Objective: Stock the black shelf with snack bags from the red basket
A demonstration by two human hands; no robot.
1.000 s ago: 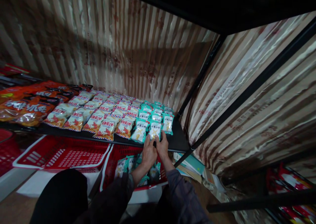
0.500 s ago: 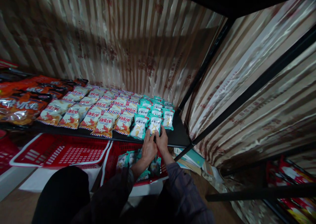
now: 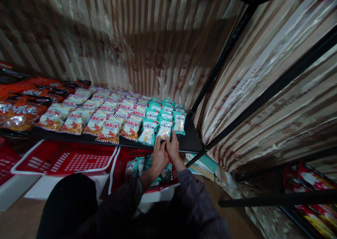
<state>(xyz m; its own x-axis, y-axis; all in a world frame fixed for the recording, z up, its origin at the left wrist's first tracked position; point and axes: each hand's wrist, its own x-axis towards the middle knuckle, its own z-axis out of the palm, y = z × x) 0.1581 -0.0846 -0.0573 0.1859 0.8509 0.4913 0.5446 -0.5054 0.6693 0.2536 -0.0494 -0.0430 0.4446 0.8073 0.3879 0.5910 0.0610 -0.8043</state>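
Note:
A small teal-and-white snack bag (image 3: 165, 126) lies in the front row at the right end of the black shelf (image 3: 193, 143). My left hand (image 3: 159, 159) has its fingers on the lower left of this bag, and my right hand (image 3: 173, 149) holds its lower right corner. Both thumbs come close together at the bag's bottom edge; the fingertips are partly hidden. Matching teal bags stand on either side, one at the left (image 3: 147, 130) and one at the right (image 3: 179, 122), with more rows behind. Below my hands, a red basket (image 3: 116, 168) contains several more teal bags (image 3: 131, 168).
White-and-orange snack bags (image 3: 109, 130) fill the shelf's middle; orange-and-black packs (image 3: 22, 110) lie farther left. Another red basket (image 3: 76, 161) sits under the shelf. A black post (image 3: 223, 61) and slanting bar (image 3: 252, 102) stand at the right before a striped curtain (image 3: 118, 31).
The view has tilted slightly, so the shelf appears a little higher. Both hands remain at the same teal bag, with hardly any movement.

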